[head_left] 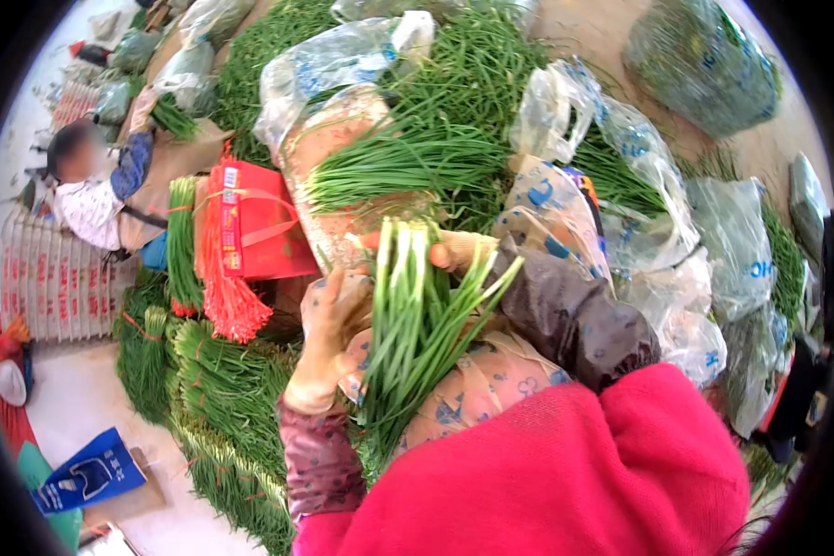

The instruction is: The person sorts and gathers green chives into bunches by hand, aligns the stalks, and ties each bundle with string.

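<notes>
A bunch of chives (403, 306) hangs over my lap, its pale cut ends up and its green leaves trailing down towards me. My right hand (459, 250), in a thin glove, is closed around the upper part of the bunch. On the bunch's left side, my left hand (329, 320) is gloved too, with thumb and fingers apart and nothing visible in it. Just beyond my hands, more loose chives (408, 171) lie across a pale, dirt-stained board (329, 148). Left of the board stands a red box (267, 222) with a bundle of red ties (230, 269) hanging against it.
Tied chive bundles (232, 371) are stacked to my left. Loose chives (473, 65) heap up ahead. Clear plastic bags (658, 213) crowd my right, and a stuffed bag (704, 65) stands beyond. Another person (93, 199) sits at the far left, one hand holding chives.
</notes>
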Motion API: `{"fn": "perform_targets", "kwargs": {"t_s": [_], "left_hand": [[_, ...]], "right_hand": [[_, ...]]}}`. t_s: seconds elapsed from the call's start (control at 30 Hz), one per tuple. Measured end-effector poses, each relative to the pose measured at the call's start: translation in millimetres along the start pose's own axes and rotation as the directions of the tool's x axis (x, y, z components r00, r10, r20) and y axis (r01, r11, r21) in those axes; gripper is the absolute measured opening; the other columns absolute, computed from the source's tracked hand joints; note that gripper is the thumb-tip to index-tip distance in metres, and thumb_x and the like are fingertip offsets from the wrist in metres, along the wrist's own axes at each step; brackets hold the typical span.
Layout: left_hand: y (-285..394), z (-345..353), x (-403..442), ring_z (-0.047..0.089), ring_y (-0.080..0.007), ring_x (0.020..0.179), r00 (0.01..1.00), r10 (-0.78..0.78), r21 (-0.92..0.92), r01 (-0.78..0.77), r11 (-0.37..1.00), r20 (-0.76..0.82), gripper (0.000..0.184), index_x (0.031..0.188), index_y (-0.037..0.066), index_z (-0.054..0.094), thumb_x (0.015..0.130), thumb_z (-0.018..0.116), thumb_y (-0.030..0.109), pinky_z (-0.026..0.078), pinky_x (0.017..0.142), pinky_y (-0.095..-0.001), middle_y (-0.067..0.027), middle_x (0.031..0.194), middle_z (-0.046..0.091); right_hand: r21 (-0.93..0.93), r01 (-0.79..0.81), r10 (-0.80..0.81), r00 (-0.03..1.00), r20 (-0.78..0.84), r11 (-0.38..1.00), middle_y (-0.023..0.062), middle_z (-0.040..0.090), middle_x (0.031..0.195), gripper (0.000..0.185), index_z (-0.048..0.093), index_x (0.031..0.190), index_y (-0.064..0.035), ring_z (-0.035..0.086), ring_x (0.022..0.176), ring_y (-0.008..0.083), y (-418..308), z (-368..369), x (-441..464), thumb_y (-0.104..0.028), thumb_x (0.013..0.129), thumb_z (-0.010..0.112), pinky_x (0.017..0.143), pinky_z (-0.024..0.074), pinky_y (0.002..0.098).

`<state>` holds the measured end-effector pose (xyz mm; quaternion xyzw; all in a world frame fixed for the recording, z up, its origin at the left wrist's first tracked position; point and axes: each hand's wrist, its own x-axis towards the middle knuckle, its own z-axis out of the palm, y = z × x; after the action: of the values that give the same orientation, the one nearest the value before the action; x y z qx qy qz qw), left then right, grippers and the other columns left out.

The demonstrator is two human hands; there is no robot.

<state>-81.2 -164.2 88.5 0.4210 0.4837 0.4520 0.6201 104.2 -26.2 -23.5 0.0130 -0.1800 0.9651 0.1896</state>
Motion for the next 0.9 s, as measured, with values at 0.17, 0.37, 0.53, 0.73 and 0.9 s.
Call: {"fn": "perform_targets", "kwargs": {"t_s": [0.17,0.37,0.53,0.73,0.9], "left_hand": [[-42.2,19.5,26.5,0.044,-0.0224,0.123,0.999,-0.039,0.011,0.039,0.999,-0.031,0.108,0.147,0.003,0.019,0.075,0.054,0.075,0.035,0.105,-0.0341,-0.0108,0.142,0.04],[-84.3,19.1,28.4,0.046,-0.0186,0.119,0.871,-0.332,-0.182,0.415,0.891,0.362,0.109,0.145,0.002,0.026,0.065,0.085,0.046,0.038,0.102,-0.0335,-0.0089,0.136,0.046],[-69.2,45.8,40.8,0.051,-0.0181,0.113,0.82,-0.381,0.135,0.358,0.924,0.427,0.091,0.138,-0.001,0.039,0.067,0.085,0.034,0.038,0.1,-0.0316,-0.0103,0.124,0.058],[-49.5,55.3,43.1,0.052,-0.0187,0.111,0.887,-0.288,0.201,0.228,0.953,0.361,0.085,0.136,-0.002,0.042,0.069,0.082,0.031,0.037,0.1,-0.0317,-0.0116,0.121,0.059],[-50.4,59.2,40.2,0.051,-0.0199,0.113,0.884,-0.303,0.074,0.296,0.952,0.355,0.083,0.136,-0.002,0.042,0.07,0.081,0.03,0.034,0.103,-0.0329,-0.0122,0.121,0.059]], "right_hand": [[-0.338,0.006,-0.062,0.986,-0.155,0.941,0.0091,0.055,0.128,0.08,0.036,0.142,-0.0067,0.051,0.118,0.02,-8.4,-10.9,-9.2,-0.035,0.079,0.076,0.102,0.0398,0.0359],[-0.42,0.025,-0.094,0.985,-0.144,0.907,0.0045,0.054,0.128,0.084,0.033,0.146,-0.0088,0.05,0.118,0.0158,-28.3,26.5,-61.0,-0.036,0.079,0.077,0.104,0.036,0.0318],[-0.377,0.159,-0.361,0.747,-0.558,0.913,0.0004,0.06,0.092,0.059,0.049,0.13,-0.0043,0.051,0.071,0.0087,-76.0,30.6,-86.4,-0.033,0.084,0.072,0.064,0.0438,0.0239],[-0.981,-0.172,-0.49,0.865,-0.108,-0.087,0.0088,0.065,0.105,0.031,0.066,0.106,-0.0052,0.061,0.1,0.0232,-115.1,108.6,-82.6,-0.023,0.081,0.071,0.086,0.0478,0.0318],[-0.7,-0.084,-0.064,0.996,-0.055,-0.709,0.0014,0.066,0.093,0.02,0.07,0.096,-0.0195,0.059,0.099,0.0267,-84.3,103.7,-55.0,-0.029,0.079,0.064,0.083,0.0472,0.0416]]}}
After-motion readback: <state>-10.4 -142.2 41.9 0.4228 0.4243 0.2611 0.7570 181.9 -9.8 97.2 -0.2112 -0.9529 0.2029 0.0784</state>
